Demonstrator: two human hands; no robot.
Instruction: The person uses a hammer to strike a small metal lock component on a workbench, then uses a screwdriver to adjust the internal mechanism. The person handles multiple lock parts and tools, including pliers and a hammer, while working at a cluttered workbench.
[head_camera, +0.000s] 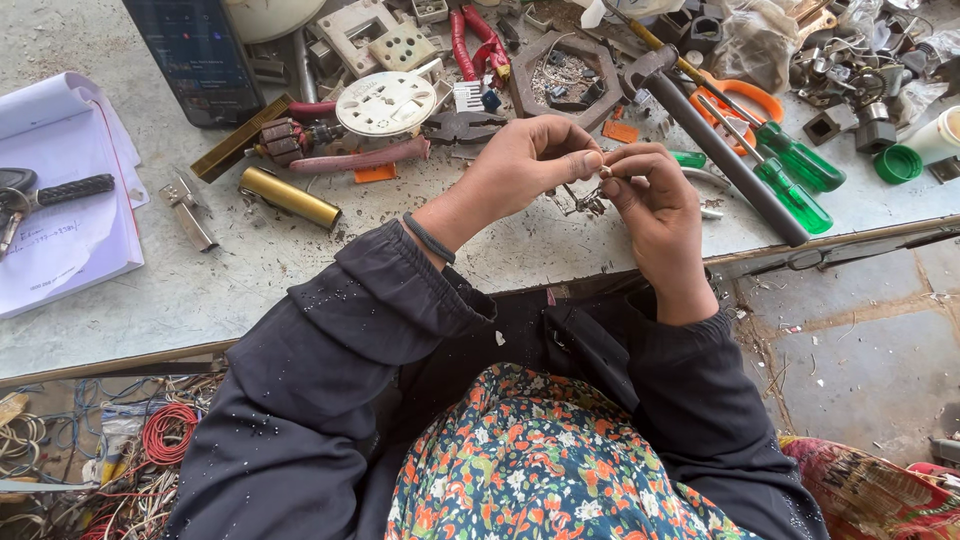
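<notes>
While beside screwdrivers, junk-filled tray.

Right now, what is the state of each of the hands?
Left hand: closed, pinching a small metal part at the fingertips.
Right hand: closed, pinching the same small part from the other side.

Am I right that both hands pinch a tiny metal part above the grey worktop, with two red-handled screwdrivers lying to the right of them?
Not quite: the head view shows the two screwdrivers have green handles, not red. The rest holds: the left hand and right hand pinch a tiny metal part above the grey worktop.
</notes>
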